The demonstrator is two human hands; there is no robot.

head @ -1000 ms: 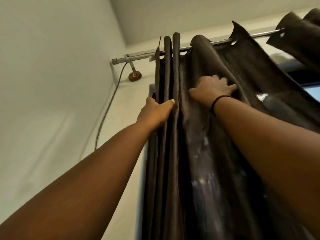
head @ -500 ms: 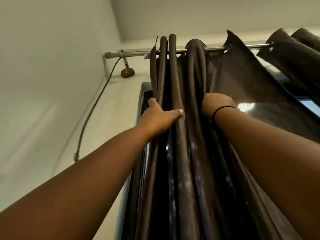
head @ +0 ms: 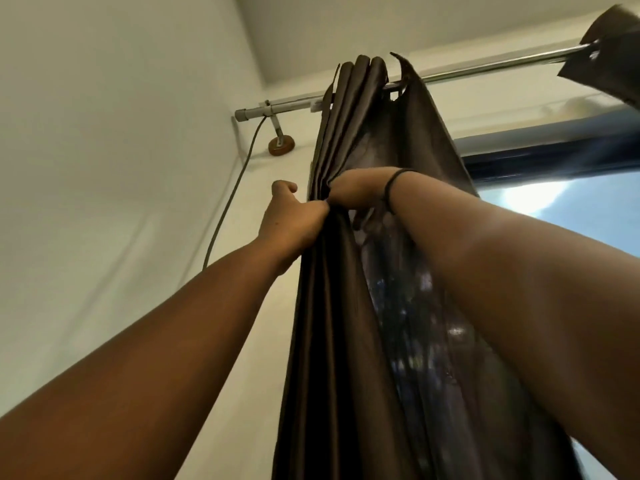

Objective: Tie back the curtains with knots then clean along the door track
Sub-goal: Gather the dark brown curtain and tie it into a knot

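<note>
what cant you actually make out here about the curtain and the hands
- Right hand, head view: its fingertips are buried in the curtain folds.
- Left hand: fingers curl behind the fabric, so their hold is hidden.
- Curtain's lower end: cut off by the bottom edge, so any knot is unseen.
- Door track: out of frame.
- Second curtain: cut off at the right edge.

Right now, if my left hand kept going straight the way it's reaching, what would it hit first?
Probably the pale wall beside the curtain. Your left hand already grips the gathered folds and points up and away from you; the cable hangs further left. Depth is unclear.
</note>
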